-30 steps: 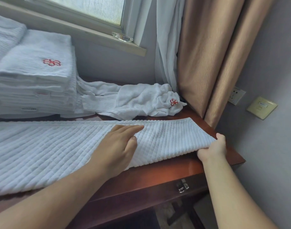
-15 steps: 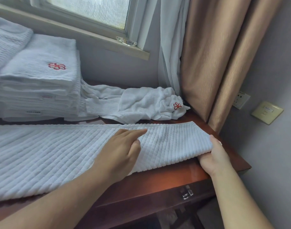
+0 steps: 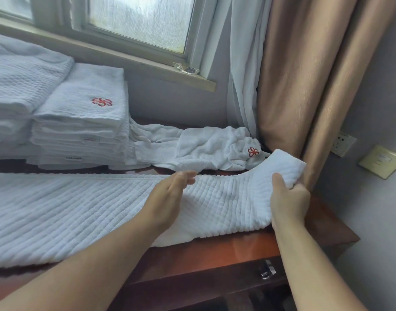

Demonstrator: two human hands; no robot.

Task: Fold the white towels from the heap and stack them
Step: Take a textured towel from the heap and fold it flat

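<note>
at far left a stack of folded towels (image 3: 80, 122) sits at the back of the worktop (image 3: 226, 248). a long ribbed towel (image 3: 69, 209) lies flat along the worktop's front. the left hand (image 3: 167, 198) rests on its middle, fingers straight and released. behind it lies the crumpled heap (image 3: 203, 149). the right hand (image 3: 289, 198) has its fingers clenched round the ribbed towel's right end, which is raised off the worktop just beside the tan curtain (image 3: 293, 86).

Frosted window (image 3: 136, 21) w/ pale sill (image 3: 125, 61), clear glass dish (image 3: 186, 68) on it. White sheer curtain (image 3: 244, 63) beside tan drape (image 3: 304, 75). Grey wall (image 3: 372, 86) at rt: socket (image 3: 344, 142), beige switch plate (image 3: 381, 161). Reddish wood worktop (image 3: 215, 250), metal drawer pull (image 3: 268, 272).
</note>
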